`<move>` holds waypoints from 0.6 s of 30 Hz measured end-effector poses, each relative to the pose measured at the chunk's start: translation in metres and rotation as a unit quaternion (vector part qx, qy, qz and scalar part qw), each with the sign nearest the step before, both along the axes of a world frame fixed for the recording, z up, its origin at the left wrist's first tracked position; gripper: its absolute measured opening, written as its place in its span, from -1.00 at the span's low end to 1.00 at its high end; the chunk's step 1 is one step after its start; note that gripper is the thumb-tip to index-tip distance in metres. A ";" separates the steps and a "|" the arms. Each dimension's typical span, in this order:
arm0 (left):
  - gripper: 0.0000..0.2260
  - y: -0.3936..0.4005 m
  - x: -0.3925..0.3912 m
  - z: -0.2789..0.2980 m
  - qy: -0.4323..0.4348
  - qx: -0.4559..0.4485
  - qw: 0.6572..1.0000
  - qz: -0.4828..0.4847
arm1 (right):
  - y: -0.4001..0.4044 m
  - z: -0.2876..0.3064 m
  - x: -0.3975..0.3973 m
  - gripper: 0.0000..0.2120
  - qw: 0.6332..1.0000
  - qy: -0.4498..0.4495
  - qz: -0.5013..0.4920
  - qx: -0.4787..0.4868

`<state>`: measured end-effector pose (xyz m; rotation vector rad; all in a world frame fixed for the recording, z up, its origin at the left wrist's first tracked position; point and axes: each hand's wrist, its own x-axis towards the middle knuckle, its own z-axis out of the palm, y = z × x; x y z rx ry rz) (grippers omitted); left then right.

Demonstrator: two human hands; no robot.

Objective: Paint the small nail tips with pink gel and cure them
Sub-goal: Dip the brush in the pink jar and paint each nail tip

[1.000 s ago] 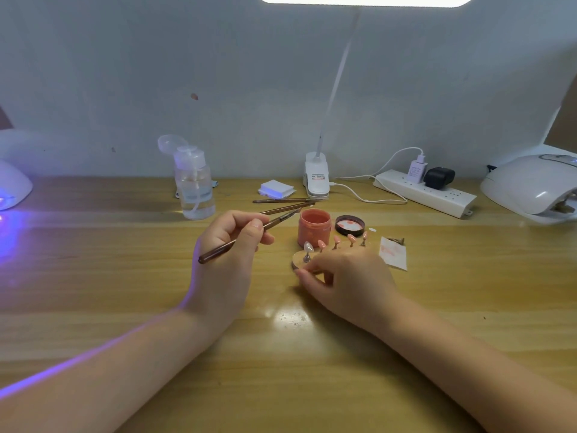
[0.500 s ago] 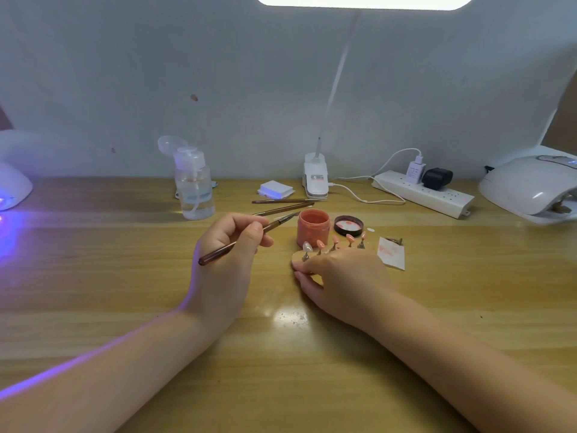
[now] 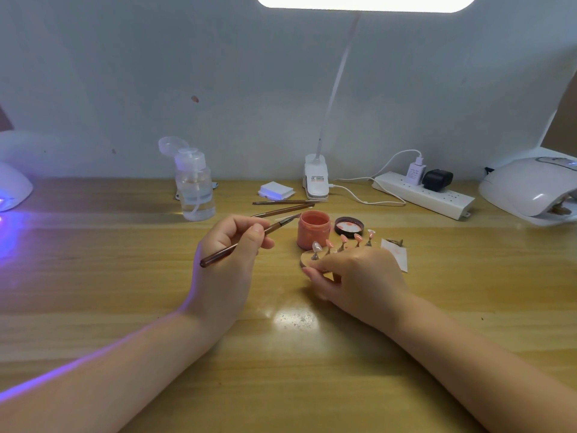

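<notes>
My left hand (image 3: 229,254) pinches a brown gel brush (image 3: 246,242), its tip pointing right at the rim of the open pink gel jar (image 3: 313,230). My right hand (image 3: 359,276) grips a clear nail-tip stand (image 3: 307,259) at its near edge. On the stand stand several small nail tips (image 3: 343,240); the leftmost looks clear, the others pink. The jar's black lid (image 3: 349,225) lies open just right of the jar.
Two spare brushes (image 3: 282,209) lie behind the jar. A pump bottle (image 3: 195,187), white pads (image 3: 276,190), a clip lamp (image 3: 317,179) and a power strip (image 3: 424,195) line the back. Curing lamps sit far left (image 3: 12,185), glowing violet, and far right (image 3: 530,189). A paper slip (image 3: 395,256) lies beside my right hand.
None beyond a slight shift of the view; both hands keep their hold and place.
</notes>
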<state>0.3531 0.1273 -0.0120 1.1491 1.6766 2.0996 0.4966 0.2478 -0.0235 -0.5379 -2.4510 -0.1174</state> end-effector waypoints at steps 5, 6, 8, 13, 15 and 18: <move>-0.87 0.000 0.000 -0.001 0.010 -0.001 1.000 0.003 | 0.001 -0.002 -0.004 -0.60 0.995 -0.012 -0.087 -0.037; -0.87 0.000 0.000 -0.001 0.012 -0.002 1.000 0.004 | 0.002 -0.002 -0.005 -0.59 0.994 -0.016 -0.101 -0.040; -0.86 0.001 0.000 -0.002 0.012 -0.004 1.000 0.006 | 0.002 -0.002 -0.008 -0.60 0.992 -0.024 -0.118 -0.050; -0.85 0.001 0.002 -0.001 0.009 -0.007 1.000 -0.001 | 0.005 -0.002 -0.013 -0.68 0.986 -0.033 -0.127 -0.102; -0.85 0.000 0.003 -0.001 0.010 -0.006 1.000 -0.001 | 0.006 -0.002 -0.012 -0.70 0.987 -0.027 -0.117 -0.107; -0.80 0.001 0.003 0.000 0.003 -0.001 1.000 -0.005 | 0.005 -0.004 -0.012 -0.71 0.993 0.010 -0.086 -0.077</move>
